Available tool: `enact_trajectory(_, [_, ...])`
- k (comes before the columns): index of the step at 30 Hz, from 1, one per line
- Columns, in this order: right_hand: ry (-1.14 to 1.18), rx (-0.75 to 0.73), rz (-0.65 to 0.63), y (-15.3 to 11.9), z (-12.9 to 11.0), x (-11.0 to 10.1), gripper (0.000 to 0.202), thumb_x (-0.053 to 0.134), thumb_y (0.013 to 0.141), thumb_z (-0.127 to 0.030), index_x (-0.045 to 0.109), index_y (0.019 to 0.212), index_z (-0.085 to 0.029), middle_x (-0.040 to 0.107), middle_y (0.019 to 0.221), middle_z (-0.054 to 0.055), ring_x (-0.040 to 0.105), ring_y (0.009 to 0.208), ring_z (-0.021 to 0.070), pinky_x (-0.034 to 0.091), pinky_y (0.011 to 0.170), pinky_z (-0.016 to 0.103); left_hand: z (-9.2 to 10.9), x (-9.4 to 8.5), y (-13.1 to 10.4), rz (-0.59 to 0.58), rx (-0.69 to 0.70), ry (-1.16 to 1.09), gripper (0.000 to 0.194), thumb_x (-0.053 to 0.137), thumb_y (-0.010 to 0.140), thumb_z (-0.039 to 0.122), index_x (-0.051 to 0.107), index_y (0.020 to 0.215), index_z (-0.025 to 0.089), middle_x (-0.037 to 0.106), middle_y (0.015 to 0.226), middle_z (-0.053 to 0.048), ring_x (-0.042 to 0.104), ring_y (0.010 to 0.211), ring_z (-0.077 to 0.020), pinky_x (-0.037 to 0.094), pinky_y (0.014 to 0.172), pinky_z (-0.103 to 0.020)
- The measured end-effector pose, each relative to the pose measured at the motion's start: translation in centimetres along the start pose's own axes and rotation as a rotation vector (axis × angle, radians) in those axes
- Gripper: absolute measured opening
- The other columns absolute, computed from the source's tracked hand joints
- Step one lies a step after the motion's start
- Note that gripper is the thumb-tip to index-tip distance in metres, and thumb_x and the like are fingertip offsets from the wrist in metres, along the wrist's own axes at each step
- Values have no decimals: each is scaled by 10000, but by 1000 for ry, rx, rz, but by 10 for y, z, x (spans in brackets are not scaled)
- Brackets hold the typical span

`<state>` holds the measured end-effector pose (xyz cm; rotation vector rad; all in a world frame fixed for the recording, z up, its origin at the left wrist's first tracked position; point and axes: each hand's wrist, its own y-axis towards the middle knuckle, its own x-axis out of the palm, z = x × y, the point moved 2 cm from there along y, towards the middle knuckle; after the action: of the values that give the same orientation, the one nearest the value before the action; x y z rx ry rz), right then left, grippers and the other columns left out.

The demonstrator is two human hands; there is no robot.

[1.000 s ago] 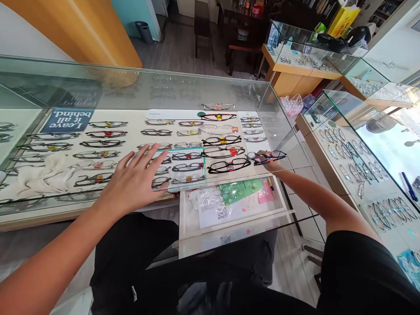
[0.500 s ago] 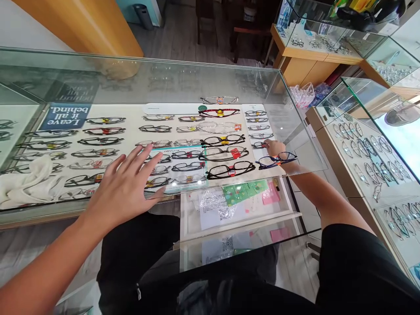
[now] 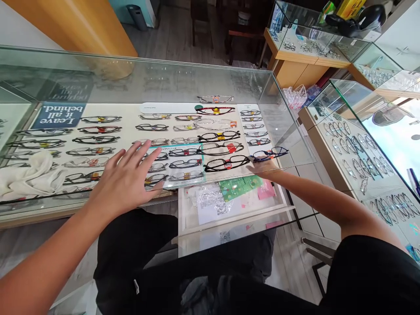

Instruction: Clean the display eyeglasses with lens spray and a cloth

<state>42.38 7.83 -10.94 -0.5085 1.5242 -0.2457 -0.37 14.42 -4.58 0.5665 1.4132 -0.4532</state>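
Observation:
My left hand [image 3: 126,181] lies palm down on the glass top of the display case [image 3: 164,65], its fingers spread and nothing in them. Beneath the glass, my right hand [image 3: 261,169] is inside the case near its front right, partly covered by blue eyeglasses [image 3: 269,155]; its fingers are too blurred to read. Those blue eyeglasses and black eyeglasses [image 3: 227,164] with a red tag rest on the glass top. A dark pair of eyeglasses [image 3: 259,142] lies at the near end of the narrow right column inside the case.
An open drawer [image 3: 236,218] holding papers and a green packet [image 3: 239,188] juts out below the case. A white cloth [image 3: 36,177] lies on the glass at left. Another glass case [image 3: 357,148] with eyeglasses stands at right.
My right hand has drawn back from the dark eyeglasses in the right column toward the case's front, leaving them lying there. My left hand stays on the glass. The view has shifted slightly.

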Motion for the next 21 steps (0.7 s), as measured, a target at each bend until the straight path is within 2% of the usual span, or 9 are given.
enact_trajectory(3, [20, -140, -108, -37, -48, -12, 330, 600, 1066, -469, 772, 1291, -300, 848, 1161, 73, 761, 1077, 270, 505, 892, 326, -1, 1, 1, 13, 12, 11, 887, 430, 992, 567, 211, 1775, 211, 193, 1869, -118, 186, 1736, -343, 127, 1410, -547])
enact_trajectory(5, [29, -302, -192, -66, -74, -31, 323, 580, 1078, -479, 791, 1244, -300, 854, 992, 73, 775, 953, 271, 463, 792, 325, -1, 2, 1, 12, 14, 23, 874, 433, 993, 565, 267, 1755, 171, 210, 1862, -144, 195, 1731, -352, 136, 1403, -550])
enact_trajectory(7, [3, -340, -127, -93, -85, -60, 353, 534, 1102, -485, 806, 1190, -277, 843, 924, 96, 769, 890, 275, 417, 748, 333, -1, 2, 2, 5, 12, 30, 856, 444, 995, 545, 309, 1737, 140, 233, 1852, -167, 209, 1725, -358, 147, 1396, -554])
enact_trajectory(8, [-30, -289, -62, -102, -83, -76, 381, 504, 1115, -482, 808, 1182, -262, 839, 922, 112, 766, 883, 279, 402, 740, 337, -1, 2, 2, 0, 11, 31, 849, 452, 996, 538, 323, 1731, 132, 241, 1848, -175, 214, 1723, -361, 150, 1393, -555])
enact_trajectory(10, [-111, -66, 90, -113, -67, -105, 409, 466, 1129, -457, 782, 1277, -244, 840, 970, 137, 763, 914, 299, 393, 749, 346, -1, 3, 3, -7, 11, 34, 848, 465, 996, 533, 334, 1727, 124, 249, 1844, -184, 217, 1720, -367, 155, 1388, -559])
enact_trajectory(13, [-213, 212, 222, -112, -30, -130, 434, 520, 1107, -424, 700, 1468, -263, 841, 1078, 153, 761, 979, 336, 407, 770, 358, -2, 3, 3, -10, 18, 43, 857, 481, 994, 529, 331, 1729, 115, 242, 1843, -199, 220, 1716, -382, 163, 1382, -567])
enact_trajectory(16, [-242, 275, 231, -103, -4, -130, 417, 509, 1112, -426, 746, 1422, -277, 843, 1120, 155, 764, 999, 336, 415, 769, 358, -1, 2, 3, -18, 26, 51, 861, 515, 988, 504, 323, 1732, 115, 228, 1846, -203, 219, 1715, -389, 172, 1381, -567])
enact_trajectory(21, [-215, 276, 242, -94, 7, -114, 393, 518, 1111, -406, 791, 1371, -292, 844, 1171, 148, 759, 1059, 330, 443, 806, 361, 0, 0, 4, -35, 15, 56, 878, 567, 975, 479, 317, 1737, 121, 221, 1850, -195, 212, 1719, -389, 172, 1388, -560])
